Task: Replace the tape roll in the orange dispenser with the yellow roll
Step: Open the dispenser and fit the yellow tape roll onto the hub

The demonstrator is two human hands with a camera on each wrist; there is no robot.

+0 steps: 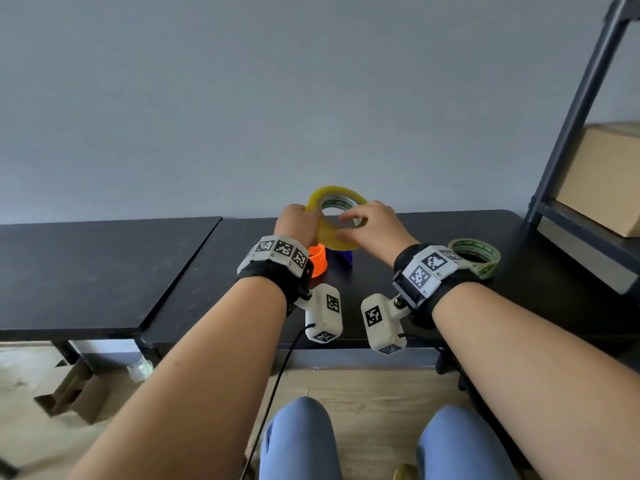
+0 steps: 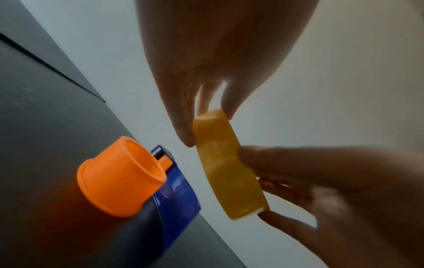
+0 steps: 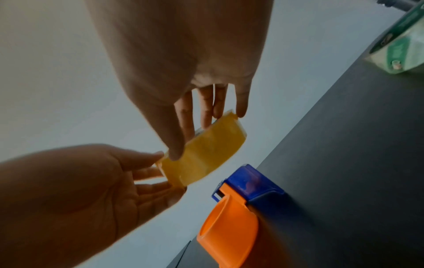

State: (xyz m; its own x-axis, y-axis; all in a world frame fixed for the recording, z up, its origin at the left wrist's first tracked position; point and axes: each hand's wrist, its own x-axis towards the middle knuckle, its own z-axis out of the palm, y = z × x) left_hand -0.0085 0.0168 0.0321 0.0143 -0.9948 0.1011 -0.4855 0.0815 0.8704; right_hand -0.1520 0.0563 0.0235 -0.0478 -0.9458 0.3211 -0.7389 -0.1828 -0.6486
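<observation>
Head: yellow roll [image 1: 334, 216] above orange dispenser [image 1: 318, 260], pinched by left hand [image 1: 297, 223] and right hand [image 1: 374, 224]; green-cored roll [image 1: 475, 256] right of dispenser on black table [image 1: 104, 271] | Left wrist: thumb and fingers [image 2: 183, 116] grip roll edge, dispenser hub bare | Right wrist: thumb [image 3: 169, 134] on roll face.

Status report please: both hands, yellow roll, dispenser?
Left hand and right hand pinch yellow roll, lifted. Orange dispenser bare on table. Nothing blocking.
</observation>
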